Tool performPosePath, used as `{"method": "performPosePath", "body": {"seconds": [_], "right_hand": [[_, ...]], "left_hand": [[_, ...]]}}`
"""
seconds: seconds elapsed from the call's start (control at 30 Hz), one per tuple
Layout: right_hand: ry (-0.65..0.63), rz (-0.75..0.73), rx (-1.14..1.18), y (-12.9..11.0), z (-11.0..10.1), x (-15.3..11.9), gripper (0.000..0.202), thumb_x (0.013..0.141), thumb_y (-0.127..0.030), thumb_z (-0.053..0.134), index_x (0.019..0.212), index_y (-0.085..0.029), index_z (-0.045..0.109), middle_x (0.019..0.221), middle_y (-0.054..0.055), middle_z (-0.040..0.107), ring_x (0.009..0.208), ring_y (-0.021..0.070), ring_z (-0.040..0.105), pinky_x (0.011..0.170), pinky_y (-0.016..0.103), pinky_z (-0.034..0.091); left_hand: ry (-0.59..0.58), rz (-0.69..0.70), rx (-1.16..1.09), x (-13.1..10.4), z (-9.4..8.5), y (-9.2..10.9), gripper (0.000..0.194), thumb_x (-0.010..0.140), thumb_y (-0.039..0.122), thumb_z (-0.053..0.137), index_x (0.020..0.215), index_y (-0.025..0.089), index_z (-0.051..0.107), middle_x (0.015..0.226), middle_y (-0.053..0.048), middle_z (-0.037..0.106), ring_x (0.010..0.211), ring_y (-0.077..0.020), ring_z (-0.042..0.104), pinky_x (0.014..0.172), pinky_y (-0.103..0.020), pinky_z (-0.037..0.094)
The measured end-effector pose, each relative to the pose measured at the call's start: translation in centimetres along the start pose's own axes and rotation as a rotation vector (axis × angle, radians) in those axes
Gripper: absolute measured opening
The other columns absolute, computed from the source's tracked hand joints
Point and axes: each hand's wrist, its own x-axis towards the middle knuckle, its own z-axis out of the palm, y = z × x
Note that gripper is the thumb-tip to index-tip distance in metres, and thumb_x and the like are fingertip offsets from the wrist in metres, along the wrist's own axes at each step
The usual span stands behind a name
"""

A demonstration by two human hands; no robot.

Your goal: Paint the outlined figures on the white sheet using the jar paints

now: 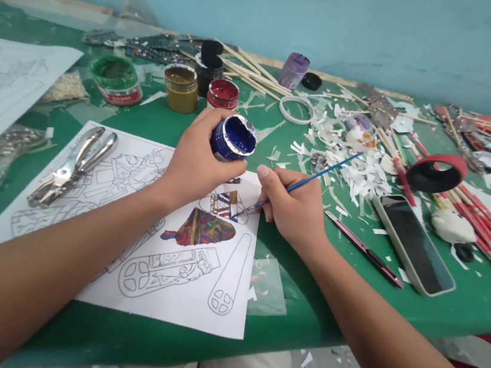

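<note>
Left hand (206, 158) gripping the blue jar (234, 138), right hand (293, 205) pinching the brush (323, 172), a person paints paper (227, 320); keeping the jar upright and brushing lightly best protects the outlines.

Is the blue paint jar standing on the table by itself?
No, the left hand holds the blue paint jar above the drawing sheet.

Phone (416, 246) and pink cutter (363, 248) at right, black-and-red roll (429, 179) above them, white ring (296, 120) at upper centre, metal pliers (64, 175) at left
</note>
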Motion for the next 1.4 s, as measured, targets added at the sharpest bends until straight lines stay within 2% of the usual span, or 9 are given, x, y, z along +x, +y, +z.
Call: {"method": "performPosePath", "body": {"seconds": [0.07,0.23,0.4,0.57,0.7,0.93,1.23,1.4], "right_hand": [[0.007,0.006,-0.011,0.03,-0.02,0.0,0.049,0.087,-0.041,0.064,0.045,-0.021,0.049,0.033,-0.007,0.042,0.031,0.006,0.039,0.038,0.022,0.034],[0.005,-0.002,0.055,0.18,0.06,0.06,0.047,0.088,-0.042,0.062,0.048,-0.021,0.051,0.032,-0.007,0.042,0.03,0.0065,0.041,0.041,0.022,0.042],[-0.004,-0.028,0.009,0.22,0.1,0.03,0.047,0.088,-0.037,0.062,0.046,-0.02,0.05,0.033,-0.007,0.043,0.031,0.0052,0.04,0.037,0.021,0.034],[0.003,-0.024,0.072,0.25,0.13,0.06,0.046,0.088,-0.041,0.062,0.048,-0.021,0.051,0.033,-0.007,0.043,0.03,0.0061,0.041,0.039,0.021,0.04],[-0.015,-0.035,0.042,0.26,0.15,0.1,0.046,0.087,-0.041,0.063,0.048,-0.02,0.051,0.034,-0.007,0.044,0.031,0.0054,0.04,0.037,0.021,0.035],[0.03,-0.023,0.057,0.24,-0.13,0.0,0.05,0.085,-0.049,0.063,0.046,-0.02,0.055,0.034,-0.005,0.046,0.032,0.0063,0.043,0.037,0.021,0.035],[-0.006,-0.026,0.006,0.29,0.0,-0.03,0.047,0.086,-0.041,0.063,0.046,-0.019,0.054,0.036,-0.005,0.046,0.033,0.0053,0.041,0.037,0.02,0.03],[0.015,-0.018,-0.001,0.25,-0.1,-0.02,0.049,0.087,-0.041,0.062,0.044,-0.019,0.052,0.035,-0.005,0.044,0.033,0.0059,0.041,0.038,0.021,0.031]], "left_hand": [[-0.001,-0.001,0.001,-0.02,-0.01,0.01,0.042,0.063,0.013,0.072,0.102,0.023,0.06,0.104,-0.003,0.065,0.095,-0.0241,0.064,0.089,-0.038,0.055],[-0.013,0.002,-0.002,-0.02,-0.03,-0.03,0.044,0.063,0.012,0.073,0.103,0.022,0.059,0.104,-0.004,0.064,0.096,-0.0246,0.064,0.09,-0.038,0.054],[-0.013,0.01,0.018,0.03,-0.06,-0.07,0.043,0.064,0.013,0.073,0.103,0.022,0.059,0.104,-0.003,0.064,0.097,-0.0245,0.064,0.089,-0.037,0.054],[-0.01,0.012,0.028,0.01,-0.01,-0.09,0.042,0.064,0.012,0.072,0.103,0.021,0.059,0.104,-0.003,0.064,0.096,-0.024,0.064,0.09,-0.037,0.054],[0.001,0.021,0.026,-0.01,0.01,-0.14,0.042,0.064,0.012,0.072,0.103,0.021,0.06,0.103,-0.003,0.065,0.095,-0.0235,0.064,0.089,-0.037,0.054],[-0.014,0.027,0.025,-0.01,-0.09,-0.13,0.043,0.064,0.012,0.073,0.103,0.022,0.059,0.103,-0.003,0.065,0.096,-0.0243,0.064,0.088,-0.038,0.055],[-0.004,0.033,0.028,-0.05,0.01,-0.03,0.038,0.064,0.011,0.072,0.098,0.02,0.059,0.1,-0.003,0.064,0.095,-0.0235,0.063,0.088,-0.037,0.054],[-0.011,0.029,0.042,-0.05,0.0,0.01,0.04,0.065,0.01,0.073,0.101,0.021,0.058,0.101,-0.002,0.063,0.095,-0.0237,0.063,0.088,-0.038,0.054]]}}
